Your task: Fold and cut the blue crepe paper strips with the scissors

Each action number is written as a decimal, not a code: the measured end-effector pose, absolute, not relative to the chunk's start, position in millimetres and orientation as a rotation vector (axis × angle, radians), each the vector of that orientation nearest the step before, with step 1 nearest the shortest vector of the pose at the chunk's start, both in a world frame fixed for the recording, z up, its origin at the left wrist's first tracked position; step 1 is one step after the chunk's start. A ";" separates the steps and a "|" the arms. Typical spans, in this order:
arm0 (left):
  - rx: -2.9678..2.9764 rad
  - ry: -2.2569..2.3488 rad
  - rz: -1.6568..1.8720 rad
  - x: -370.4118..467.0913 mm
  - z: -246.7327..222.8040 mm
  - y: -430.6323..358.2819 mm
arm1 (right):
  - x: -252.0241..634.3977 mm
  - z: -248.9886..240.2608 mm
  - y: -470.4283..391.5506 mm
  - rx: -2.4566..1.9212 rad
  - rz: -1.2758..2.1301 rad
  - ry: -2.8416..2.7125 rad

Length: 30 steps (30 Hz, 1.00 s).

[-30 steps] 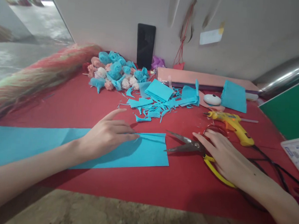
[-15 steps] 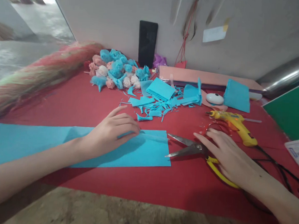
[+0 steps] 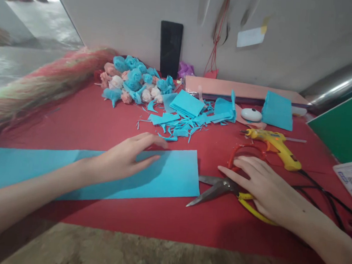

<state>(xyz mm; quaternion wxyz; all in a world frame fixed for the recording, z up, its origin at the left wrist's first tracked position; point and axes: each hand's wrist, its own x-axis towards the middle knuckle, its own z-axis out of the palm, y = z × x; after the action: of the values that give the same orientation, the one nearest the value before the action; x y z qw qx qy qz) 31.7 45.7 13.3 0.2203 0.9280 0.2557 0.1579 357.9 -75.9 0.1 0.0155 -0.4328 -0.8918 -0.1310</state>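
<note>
A long strip of blue crepe paper (image 3: 173, 176) lies across the red table from the left. My left hand (image 3: 132, 155) is over the paper, its thumb and fingers apart with nothing between them. My right hand (image 3: 259, 184) grips a pair of scissors (image 3: 217, 187) with one red and one yellow handle. Their blades are spread and point left. The upper blade's tip meets the strip's right end, where its point is hidden, seemingly under the paper. The lower blade lies just below the strip's lower right corner.
Blue paper scraps (image 3: 185, 122) and a stack of cut blue squares (image 3: 186, 104) lie behind the strip. Paper roses (image 3: 134, 79) are heaped back left. A yellow glue gun (image 3: 279, 147) with a cord sits right, near a white oval device (image 3: 251, 114). A black phone (image 3: 170, 49) leans on the wall.
The scissors have moved down and slightly left, with the upper blade now at the strip's edge. My left hand's fingers have lifted and spread from the paper.
</note>
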 end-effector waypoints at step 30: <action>2.613 0.180 0.214 58.4 -5.6 46.6 | 349.2 -4.8 -83.8 -1.245 -0.154 -2.807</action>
<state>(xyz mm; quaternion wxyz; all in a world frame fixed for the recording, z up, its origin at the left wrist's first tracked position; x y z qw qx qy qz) 58.4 46.6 -5.6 0.2539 0.9617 0.0662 0.0788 349.2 -83.8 -4.8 0.0336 -0.4047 -0.9125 -0.0502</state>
